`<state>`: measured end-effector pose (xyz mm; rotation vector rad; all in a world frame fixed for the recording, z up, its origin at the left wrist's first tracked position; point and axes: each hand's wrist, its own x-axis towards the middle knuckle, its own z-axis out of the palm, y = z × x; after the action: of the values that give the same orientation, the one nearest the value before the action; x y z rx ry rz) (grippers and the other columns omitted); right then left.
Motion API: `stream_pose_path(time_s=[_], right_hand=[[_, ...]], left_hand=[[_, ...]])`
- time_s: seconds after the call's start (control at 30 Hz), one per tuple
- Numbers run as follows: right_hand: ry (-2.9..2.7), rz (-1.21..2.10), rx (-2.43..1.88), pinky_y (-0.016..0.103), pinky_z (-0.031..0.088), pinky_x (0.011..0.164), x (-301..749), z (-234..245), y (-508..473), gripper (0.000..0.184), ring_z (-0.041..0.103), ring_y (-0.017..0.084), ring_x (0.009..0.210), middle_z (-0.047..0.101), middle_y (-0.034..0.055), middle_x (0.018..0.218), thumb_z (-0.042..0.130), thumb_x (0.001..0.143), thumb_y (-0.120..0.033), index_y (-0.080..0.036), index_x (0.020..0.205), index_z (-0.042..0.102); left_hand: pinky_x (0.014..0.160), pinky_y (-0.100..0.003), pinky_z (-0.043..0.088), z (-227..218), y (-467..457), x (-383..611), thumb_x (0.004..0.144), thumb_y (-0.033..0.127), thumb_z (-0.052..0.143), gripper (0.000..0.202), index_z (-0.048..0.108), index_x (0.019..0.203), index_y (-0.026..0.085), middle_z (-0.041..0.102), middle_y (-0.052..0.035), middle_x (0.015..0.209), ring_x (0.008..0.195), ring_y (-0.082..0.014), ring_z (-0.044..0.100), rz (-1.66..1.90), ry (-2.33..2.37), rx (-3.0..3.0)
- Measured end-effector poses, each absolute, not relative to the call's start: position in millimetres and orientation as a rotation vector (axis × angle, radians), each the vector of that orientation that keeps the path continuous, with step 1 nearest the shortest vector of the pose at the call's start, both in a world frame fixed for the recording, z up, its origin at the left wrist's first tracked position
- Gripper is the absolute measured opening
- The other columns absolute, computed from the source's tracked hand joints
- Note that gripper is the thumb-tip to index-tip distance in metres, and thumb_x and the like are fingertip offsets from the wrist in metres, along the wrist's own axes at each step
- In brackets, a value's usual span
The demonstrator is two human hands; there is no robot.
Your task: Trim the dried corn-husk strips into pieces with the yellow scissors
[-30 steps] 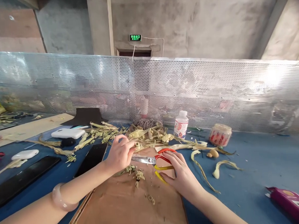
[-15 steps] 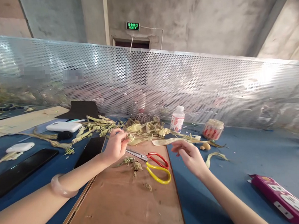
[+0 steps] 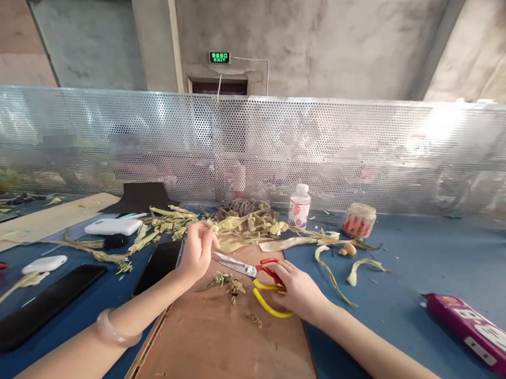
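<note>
My left hand [image 3: 198, 249] is raised over the far end of a wooden board [image 3: 219, 349], fingers pinched round a small pale bit of dried husk from the pile of dried husk strips [image 3: 246, 226]. My right hand [image 3: 298, 292] rests on the board's right edge, fingers closed over the red and yellow handles of the scissors [image 3: 253, 274], whose blades point left toward my left hand. Small cut husk scraps [image 3: 228, 282] lie on the board under the blades.
A perforated metal screen [image 3: 319, 152] runs across the back of the blue table [image 3: 410, 272]. On the table: a small white bottle [image 3: 299, 205], a jar [image 3: 358, 220], a purple packet [image 3: 481, 341], black phones [image 3: 38, 302], white devices [image 3: 110, 226].
My right hand, lifted off to the right half a second ago, has come back down onto the scissor handles. My left hand has stayed at the husk pile.
</note>
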<state>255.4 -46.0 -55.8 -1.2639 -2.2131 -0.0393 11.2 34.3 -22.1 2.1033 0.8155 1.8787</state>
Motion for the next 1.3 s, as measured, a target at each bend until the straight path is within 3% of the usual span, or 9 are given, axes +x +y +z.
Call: stream_pose_path(time_s=[0.1, 0.3, 0.47, 0.57, 0.67, 0.8, 0.93, 1.13, 1.3], right_hand=[[-2.180, -0.265, -1.260, 0.033, 0.047, 0.084, 270, -53, -42, 0.044, 0.057, 0.021, 0.097, 0.064, 0.0064, 0.101, 0.051, 0.065, -0.008, -0.018, 0.107, 0.055], [-2.104, -0.428, -1.321, 0.034, 0.049, 0.082, 293, -47, -36, 0.035, 0.055, 0.023, 0.105, 0.062, 0.0078, 0.107, 0.052, 0.073, -0.018, -0.018, 0.109, 0.051], [-2.074, -0.536, -1.311, 0.034, 0.051, 0.081, 288, -49, -38, 0.033, 0.057, 0.023, 0.103, 0.063, 0.0093, 0.103, 0.052, 0.075, -0.020, -0.016, 0.107, 0.051], [-2.047, -0.558, -1.287, 0.031, 0.053, 0.077, 280, -51, -43, 0.036, 0.058, 0.023, 0.104, 0.063, 0.0098, 0.107, 0.051, 0.073, -0.020, -0.016, 0.110, 0.050], [-2.058, -0.550, -1.246, 0.028, 0.054, 0.071, 272, -51, -49, 0.038, 0.060, 0.022, 0.100, 0.062, 0.0112, 0.110, 0.051, 0.073, -0.021, -0.016, 0.111, 0.049], [-2.043, -0.511, -1.195, 0.028, 0.054, 0.075, 263, -50, -56, 0.039, 0.062, 0.021, 0.100, 0.063, 0.0117, 0.111, 0.050, 0.075, -0.023, -0.016, 0.113, 0.046], [-2.029, -0.479, -1.197, 0.029, 0.053, 0.074, 257, -51, -57, 0.042, 0.063, 0.021, 0.098, 0.063, 0.0122, 0.112, 0.049, 0.074, -0.022, -0.015, 0.115, 0.044], [-2.045, -0.436, -1.309, 0.027, 0.051, 0.053, 253, -58, -56, 0.037, 0.068, 0.022, 0.077, 0.067, 0.0115, 0.103, 0.050, 0.073, -0.023, -0.015, 0.109, 0.047], [-2.063, -0.407, -1.352, 0.027, 0.049, 0.051, 250, -61, -58, 0.037, 0.068, 0.022, 0.076, 0.068, 0.0103, 0.099, 0.051, 0.076, -0.027, -0.015, 0.110, 0.046]], left_hand=[[0.080, -0.038, 0.047, -16, 41, 3, 0.093, 0.030, 0.035, 0.012, 0.039, 0.100, 0.021, 0.063, -0.0006, 0.069, 0.083, -0.0193, 0.066, 1.733, 0.925, 2.145], [0.083, -0.045, 0.046, -28, 57, -6, 0.085, 0.030, 0.049, 0.015, 0.058, 0.085, 0.018, 0.068, -0.0099, 0.088, 0.093, -0.0276, 0.063, 1.089, 1.150, 2.711], [0.097, -0.046, 0.040, -16, 38, 7, 0.082, 0.037, 0.057, 0.034, 0.058, 0.114, 0.025, 0.057, -0.0102, 0.128, 0.120, -0.0259, 0.051, 0.986, 0.825, 2.413], [0.093, -0.044, 0.045, -6, 18, 19, 0.079, 0.039, 0.061, 0.037, 0.061, 0.113, 0.025, 0.060, -0.0110, 0.125, 0.112, -0.0262, 0.058, 0.916, 0.558, 2.098], [0.101, -0.046, 0.037, -6, 6, 28, 0.081, 0.040, 0.058, 0.037, 0.062, 0.115, 0.023, 0.066, -0.0105, 0.116, 0.114, -0.0268, 0.057, 0.946, 0.468, 1.931], [0.103, -0.048, 0.034, -15, 5, 30, 0.080, 0.037, 0.061, 0.042, 0.059, 0.119, 0.022, 0.066, -0.0109, 0.116, 0.114, -0.0278, 0.057, 1.060, 0.411, 1.727], [0.101, -0.047, 0.038, -20, 8, 30, 0.079, 0.039, 0.062, 0.040, 0.062, 0.114, 0.020, 0.066, -0.0118, 0.116, 0.111, -0.0284, 0.059, 1.114, 0.375, 1.644], [0.097, -0.043, 0.042, -21, 8, 32, 0.080, 0.038, 0.061, 0.027, 0.067, 0.097, 0.018, 0.069, -0.0096, 0.110, 0.107, -0.0273, 0.061, 1.146, 0.395, 1.644], [0.093, -0.041, 0.045, -24, 10, 32, 0.080, 0.036, 0.062, 0.021, 0.067, 0.094, 0.021, 0.073, -0.0054, 0.099, 0.103, -0.0255, 0.063, 1.141, 0.418, 1.597]])
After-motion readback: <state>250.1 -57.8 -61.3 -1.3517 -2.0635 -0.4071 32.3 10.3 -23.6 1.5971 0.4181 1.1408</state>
